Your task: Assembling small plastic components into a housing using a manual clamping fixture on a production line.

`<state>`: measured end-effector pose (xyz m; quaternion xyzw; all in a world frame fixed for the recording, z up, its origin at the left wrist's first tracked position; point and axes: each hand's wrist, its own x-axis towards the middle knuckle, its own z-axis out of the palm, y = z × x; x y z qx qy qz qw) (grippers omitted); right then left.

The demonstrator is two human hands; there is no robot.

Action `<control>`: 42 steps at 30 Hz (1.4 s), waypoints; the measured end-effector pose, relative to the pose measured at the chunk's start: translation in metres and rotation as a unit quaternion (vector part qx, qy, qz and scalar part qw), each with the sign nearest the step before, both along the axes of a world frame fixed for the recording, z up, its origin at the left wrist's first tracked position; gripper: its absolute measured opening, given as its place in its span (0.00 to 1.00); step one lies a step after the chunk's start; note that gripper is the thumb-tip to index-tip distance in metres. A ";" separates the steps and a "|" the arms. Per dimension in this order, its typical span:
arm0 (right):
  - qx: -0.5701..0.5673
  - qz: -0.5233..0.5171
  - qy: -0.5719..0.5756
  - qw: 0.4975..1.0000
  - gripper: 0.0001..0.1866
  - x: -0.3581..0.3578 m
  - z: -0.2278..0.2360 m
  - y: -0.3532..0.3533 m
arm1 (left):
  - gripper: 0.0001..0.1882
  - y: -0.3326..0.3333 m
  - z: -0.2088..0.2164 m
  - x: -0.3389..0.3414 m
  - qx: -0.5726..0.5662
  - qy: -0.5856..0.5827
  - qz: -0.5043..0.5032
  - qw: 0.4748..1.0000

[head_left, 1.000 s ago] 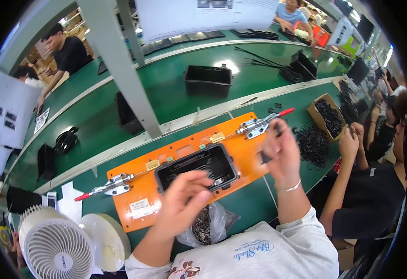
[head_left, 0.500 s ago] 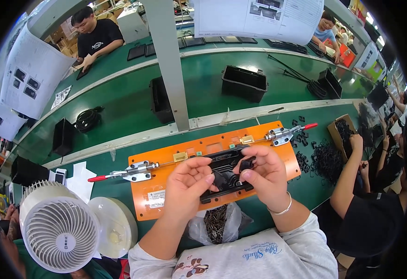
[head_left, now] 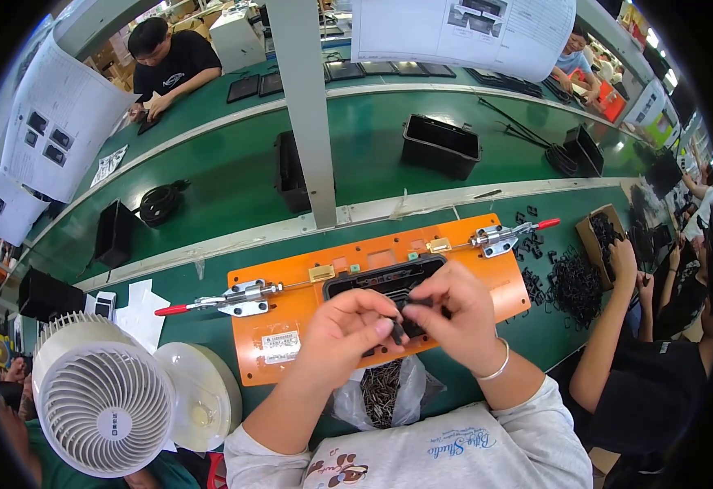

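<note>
My left hand (head_left: 346, 332) pinches a small black plastic piece (head_left: 397, 331) between thumb and fingertips. Close beside it, my right hand (head_left: 459, 316) has its fingers closed on another small black piece (head_left: 419, 302), partly hidden by the fingers. Both hands hover over a black plastic housing (head_left: 385, 275), which sits in an orange fixture plate (head_left: 271, 306). The hands cover much of the housing's near side. A toggle clamp with a red handle stands at the left (head_left: 246, 299) and another toggle clamp (head_left: 496, 238) at the right of the plate.
A clear bag of screws (head_left: 382, 391) lies in front of the plate. A white fan (head_left: 112, 407) stands at left. Small black clips (head_left: 575, 285) and a cardboard box (head_left: 597, 244) are at right, where a co-worker's arm reaches in. Black bins (head_left: 442, 147) stand beyond the rail.
My hands have come closer together, bringing the two black pieces almost side by side. My left hand moved right and slightly down. The whole view has shifted slightly.
</note>
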<state>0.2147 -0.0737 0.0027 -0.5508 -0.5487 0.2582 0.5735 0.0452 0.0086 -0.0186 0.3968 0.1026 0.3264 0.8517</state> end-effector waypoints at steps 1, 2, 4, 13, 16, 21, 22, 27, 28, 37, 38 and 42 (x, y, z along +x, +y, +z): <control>0.006 0.014 -0.083 0.996 0.11 -0.005 0.003 -0.002 | 0.05 -0.001 -0.002 0.001 -0.015 -0.019 -0.027 0.999; 0.043 0.028 -0.089 0.995 0.11 -0.008 0.000 -0.002 | 0.04 -0.002 -0.004 0.000 -0.031 -0.038 -0.054 0.997; 0.057 0.126 -0.017 0.990 0.11 -0.006 0.002 -0.004 | 0.05 0.003 -0.003 -0.001 -0.034 -0.066 -0.075 0.994; -0.034 0.212 0.257 0.942 0.19 -0.010 -0.009 -0.007 | 0.04 0.004 -0.002 -0.004 -0.017 -0.097 -0.111 0.989; -0.071 0.194 0.180 0.962 0.20 -0.008 -0.003 -0.011 | 0.05 0.005 0.000 -0.006 0.027 -0.068 -0.101 0.992; -0.120 0.159 0.240 0.950 0.17 -0.012 0.001 -0.012 | 0.06 0.005 0.001 -0.006 0.067 -0.031 -0.055 0.996; -0.110 0.173 0.192 0.960 0.16 -0.004 -0.003 -0.007 | 0.06 0.005 0.001 -0.006 0.067 -0.031 -0.056 0.996; -0.025 -0.054 -0.137 0.989 0.07 0.062 -0.007 0.048 | 0.09 0.013 0.012 -0.015 0.101 0.028 0.087 0.991; -0.061 -0.046 -0.089 0.993 0.08 0.072 -0.007 0.052 | 0.10 0.017 0.013 -0.018 0.096 0.058 0.126 0.986; -0.100 0.029 -0.216 0.971 0.05 0.082 -0.016 0.069 | 0.13 0.033 0.015 -0.037 0.139 0.018 0.213 0.967; -0.121 0.035 -0.184 0.975 0.05 0.083 -0.015 0.069 | 0.13 0.034 0.014 -0.038 0.138 0.021 0.215 0.966; -0.129 0.043 -0.183 0.974 0.06 0.085 -0.019 0.070 | 0.13 0.039 0.014 -0.040 0.144 0.031 0.212 0.966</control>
